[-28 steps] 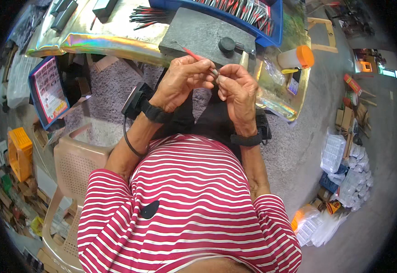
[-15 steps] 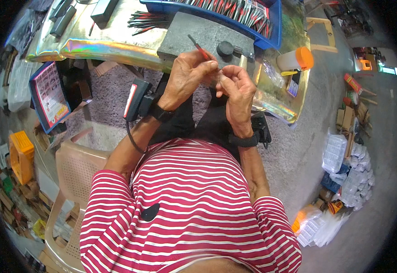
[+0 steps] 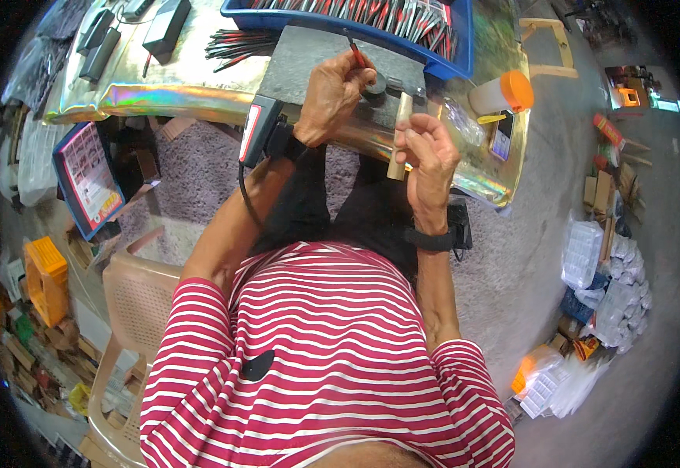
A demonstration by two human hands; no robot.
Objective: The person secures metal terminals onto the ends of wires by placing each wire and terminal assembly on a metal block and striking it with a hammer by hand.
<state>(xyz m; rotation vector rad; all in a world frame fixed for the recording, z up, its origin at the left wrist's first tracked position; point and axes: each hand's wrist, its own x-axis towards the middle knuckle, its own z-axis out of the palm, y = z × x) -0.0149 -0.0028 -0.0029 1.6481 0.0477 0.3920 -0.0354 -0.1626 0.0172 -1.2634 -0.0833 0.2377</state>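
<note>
My left hand is closed in a pinch on a slim red-and-black rod-like tool, its dark end pointing up and away. The lower end is hidden by the fingers. A grey slab lies under and behind this hand. On its right part rests what looks like a hammer, with a dark round head and a pale wooden handle reaching over the table's near edge. Thumb and fingers of my right hand are curled at that handle.
A blue tray at the back holds several similar red-and-black tools, with a loose bundle beside it. An orange-lidded jar stands at the table's right. A plastic chair and an orange crate are at left.
My hands, together over the near edge before, have moved apart. The left has risen slightly with the red-and-black tool; the right has shifted right and down to the hammer's handle.
</note>
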